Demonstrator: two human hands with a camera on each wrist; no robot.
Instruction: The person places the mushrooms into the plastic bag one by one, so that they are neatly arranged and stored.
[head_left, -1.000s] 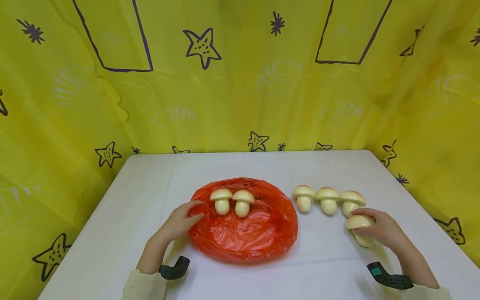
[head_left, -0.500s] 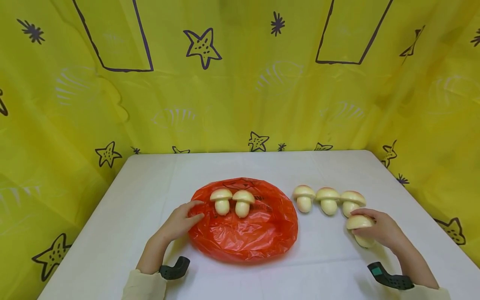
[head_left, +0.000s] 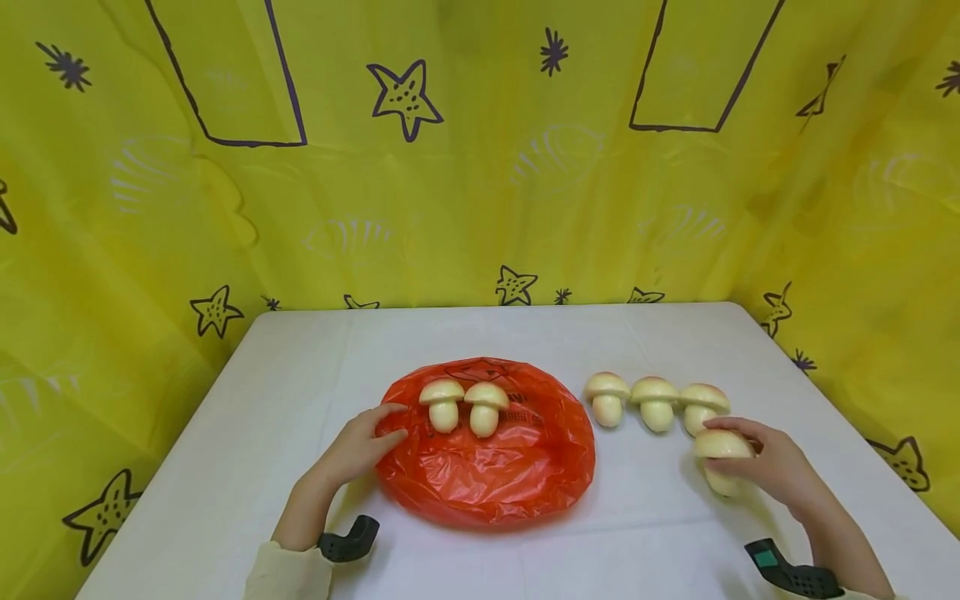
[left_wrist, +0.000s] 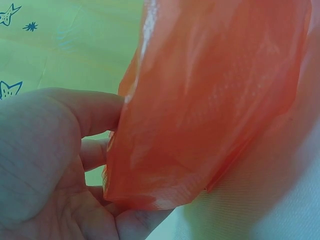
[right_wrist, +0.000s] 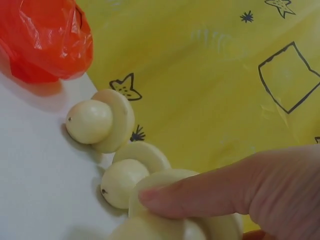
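The red bag (head_left: pixel 495 475) is thin, glossy plastic, creased and spread into a rounded shape on the smooth white table (head_left: pixel 300 358), left of the row of mushrooms (head_left: pixel 656 402). These are hard-looking and smooth, each with a domed cap over a stubby, rounded stem. Behind, the yellow curtain (head_left: pixel 465 192) hangs in soft folds, printed with dark starfish.

Compared with half a second ago, the right hand (head_left: pixel 780 467) and its wrist have shifted slightly toward the near right, and the held mushroom (head_left: pixel 723 445) stands straighter, its stem pointing more directly nearward. The left hand (head_left: pixel 360 448) stays at the bag's left edge, pinching the plastic between thumb and fingers.

The held mushroom is on the right side, just near of the row's rightmost piece, its pale cream cap grasped by the right thumb and fingers; whether it touches the table is unclear. Two more mushrooms (head_left: pixel 442 403) lie side by side against the bag's far part.
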